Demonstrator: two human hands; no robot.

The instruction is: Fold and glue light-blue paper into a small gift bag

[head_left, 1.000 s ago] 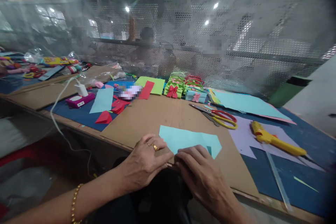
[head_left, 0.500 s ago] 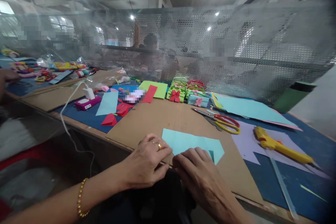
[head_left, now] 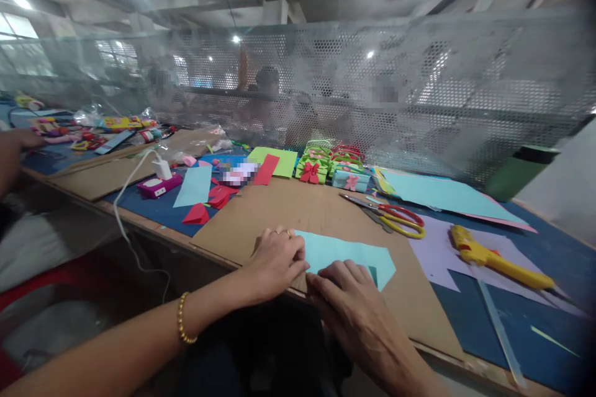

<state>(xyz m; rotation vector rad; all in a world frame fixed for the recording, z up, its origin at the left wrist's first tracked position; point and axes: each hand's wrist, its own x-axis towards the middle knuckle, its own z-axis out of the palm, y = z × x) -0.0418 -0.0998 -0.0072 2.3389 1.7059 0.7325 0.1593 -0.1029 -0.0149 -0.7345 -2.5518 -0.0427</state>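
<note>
A light blue paper sheet (head_left: 347, 253) lies on a brown cardboard mat (head_left: 298, 211) near the table's front edge. My left hand (head_left: 278, 258) rests on the sheet's left end with curled fingers pressed on the paper; it wears a ring and a gold bracelet. My right hand (head_left: 349, 298) lies on the sheet's near edge, fingers bent and pressing down. A small folded corner shows just past my right fingers.
Red-and-yellow scissors (head_left: 395, 216) lie behind the sheet. A yellow glue gun (head_left: 488, 254) and a clear ruler (head_left: 500, 332) are at right. Finished paper gift boxes (head_left: 326, 164), coloured sheets, red scraps (head_left: 209, 201) and a charger (head_left: 158, 180) sit farther back. Another person's hand (head_left: 12, 149) is at far left.
My left hand slid forward onto the sheet's left end. The view shifted slightly, bringing another person's hand into sight at the left. My right hand stayed on the near edge.
</note>
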